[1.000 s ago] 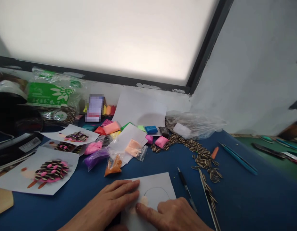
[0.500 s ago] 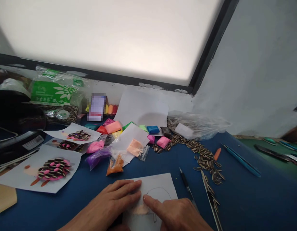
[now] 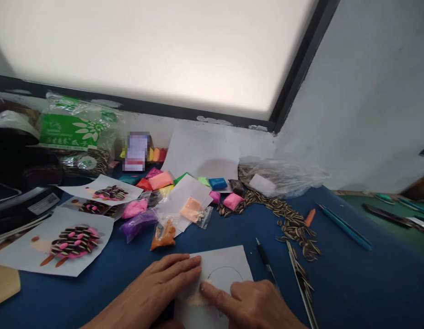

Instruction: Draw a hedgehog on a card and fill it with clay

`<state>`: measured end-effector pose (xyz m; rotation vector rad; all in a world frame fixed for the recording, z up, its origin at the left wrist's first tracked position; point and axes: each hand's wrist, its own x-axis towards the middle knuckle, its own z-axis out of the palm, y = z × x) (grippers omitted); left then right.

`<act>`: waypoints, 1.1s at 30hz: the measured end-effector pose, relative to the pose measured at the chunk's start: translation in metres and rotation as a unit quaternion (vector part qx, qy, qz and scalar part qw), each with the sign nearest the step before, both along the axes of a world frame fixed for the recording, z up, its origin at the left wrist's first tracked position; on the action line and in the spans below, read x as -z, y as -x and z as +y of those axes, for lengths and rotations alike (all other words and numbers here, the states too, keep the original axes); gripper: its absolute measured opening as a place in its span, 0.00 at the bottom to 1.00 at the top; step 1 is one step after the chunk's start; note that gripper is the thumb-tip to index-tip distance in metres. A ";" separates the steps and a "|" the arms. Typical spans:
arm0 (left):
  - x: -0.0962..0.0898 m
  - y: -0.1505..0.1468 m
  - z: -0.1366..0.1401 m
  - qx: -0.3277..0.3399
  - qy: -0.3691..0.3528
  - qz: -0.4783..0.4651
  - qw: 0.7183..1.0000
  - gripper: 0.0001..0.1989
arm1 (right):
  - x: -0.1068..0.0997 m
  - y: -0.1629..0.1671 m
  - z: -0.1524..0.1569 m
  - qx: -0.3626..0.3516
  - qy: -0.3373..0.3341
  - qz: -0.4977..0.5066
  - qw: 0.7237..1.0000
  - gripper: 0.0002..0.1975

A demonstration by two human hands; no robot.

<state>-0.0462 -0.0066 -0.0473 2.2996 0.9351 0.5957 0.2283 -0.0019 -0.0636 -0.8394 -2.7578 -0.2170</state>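
Observation:
My left hand [image 3: 167, 285] lies on the left side of a white sheet of paper [image 3: 228, 258], fingers stretched out flat. A curved outline is drawn on this sheet. Low on the paper, peach clay [image 3: 195, 299] is spread thin, partly covered by my hands. The outstretched index finger of my right hand [image 3: 256, 301] presses on the clay's upper edge near the drawn line. The other fingers of that hand are curled under and partly hidden. A pen [image 3: 266, 260] lies just right of the paper, with a box cutter [image 3: 299, 278] beyond it.
Printed hedgehog pictures [image 3: 74, 244] lie at left. Behind the paper are colourful clay packets [image 3: 134, 209], an orange clay bag [image 3: 163, 234] and a peach clay packet [image 3: 191, 209]. Sunflower seeds [image 3: 283, 212] and blue tweezers [image 3: 345, 227] lie at right. A phone [image 3: 136, 151] stands at the back.
My right index fingertip has moved slightly left and down along the clay's edge. Peach clay now shows higher, near the drawn curve. My left hand stays flat on the paper.

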 end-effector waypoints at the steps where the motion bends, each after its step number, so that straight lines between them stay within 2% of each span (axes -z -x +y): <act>1: 0.000 0.000 0.000 0.002 -0.001 -0.001 1.000 0.41 | -0.002 0.000 0.000 -0.004 -0.005 -0.008 1.000 0.24; 4: 0.002 0.003 0.000 0.001 -0.006 -0.002 1.000 0.43 | -0.005 0.000 -0.001 -0.012 -0.005 -0.019 1.000 0.20; 6: 0.003 0.004 -0.001 -0.001 -0.009 -0.002 1.000 0.44 | -0.005 -0.002 -0.002 -0.016 -0.003 -0.004 1.000 0.21; 9: 0.001 0.005 -0.002 -0.007 -0.008 0.007 1.000 0.39 | -0.002 -0.005 -0.003 -0.015 -0.017 0.020 1.000 0.24; 14: -0.003 0.003 -0.002 -0.012 -0.006 0.033 0.999 0.36 | -0.002 -0.004 -0.005 -0.021 -0.016 -0.012 1.000 0.18; 17: 0.002 0.006 -0.002 -0.017 -0.006 0.030 0.999 0.39 | -0.002 -0.005 -0.004 -0.016 0.024 -0.014 0.999 0.25; 21: 0.013 0.011 -0.002 -0.026 0.001 0.030 0.999 0.41 | -0.007 -0.007 -0.003 0.008 0.124 -0.008 0.992 0.38; 28: 0.017 0.011 0.002 -0.034 0.019 0.047 0.998 0.36 | -0.040 0.009 -0.011 0.065 0.144 -0.125 0.980 0.33; 33: 0.009 0.008 -0.001 -0.037 0.038 0.049 0.997 0.32 | -0.041 0.006 -0.011 0.097 0.173 -0.077 0.977 0.35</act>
